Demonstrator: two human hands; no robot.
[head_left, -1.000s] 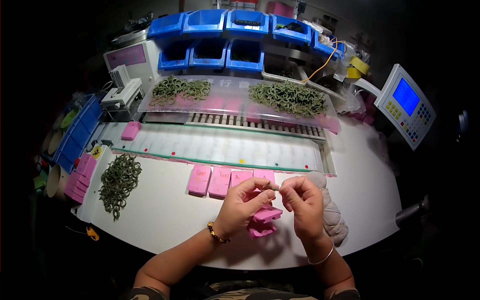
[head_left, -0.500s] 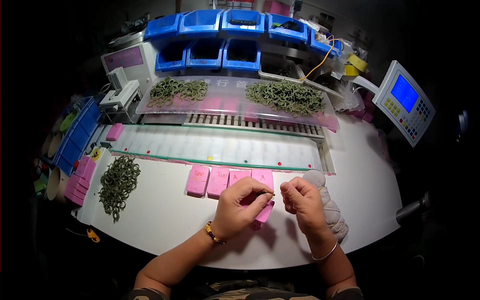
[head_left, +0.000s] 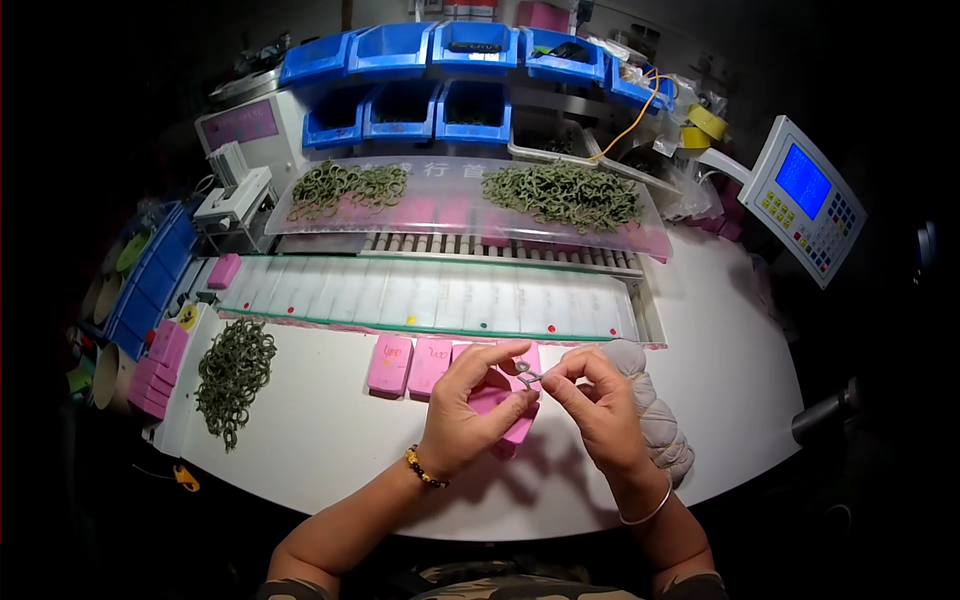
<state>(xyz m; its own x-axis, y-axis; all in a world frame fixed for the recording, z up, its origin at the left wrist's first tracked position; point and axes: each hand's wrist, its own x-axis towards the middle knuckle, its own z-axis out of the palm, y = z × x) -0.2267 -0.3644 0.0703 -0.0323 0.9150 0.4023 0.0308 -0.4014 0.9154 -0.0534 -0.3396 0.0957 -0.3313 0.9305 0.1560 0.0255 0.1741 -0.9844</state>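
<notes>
Small grey-green ring-shaped pieces (head_left: 524,370) hang between my hands; whether it is one piece or two joined is too small to tell. My right hand (head_left: 602,415) pinches an end of it between thumb and forefinger. My left hand (head_left: 465,405) has its forefinger and thumb spread around the piece, the thumb tip close below it. Beneath the left hand is a pink block (head_left: 520,425), partly covered by the fingers. Behind it, several marked pink blocks (head_left: 390,365) stand in a row, the right ones partly hidden.
A heap of ring pieces (head_left: 235,375) lies at the left. More pieces (head_left: 565,195) rest on a clear tray behind the white compartment strip (head_left: 430,295). Grey bundled cloth (head_left: 655,415) lies beside my right hand. Blue bins (head_left: 400,50) line the back; a control panel (head_left: 805,200) stands right.
My right hand has moved left and now grips the small piece. My left forefinger and thumb have parted from their pinch, and the piece has come into view. The whole view has shifted slightly.
</notes>
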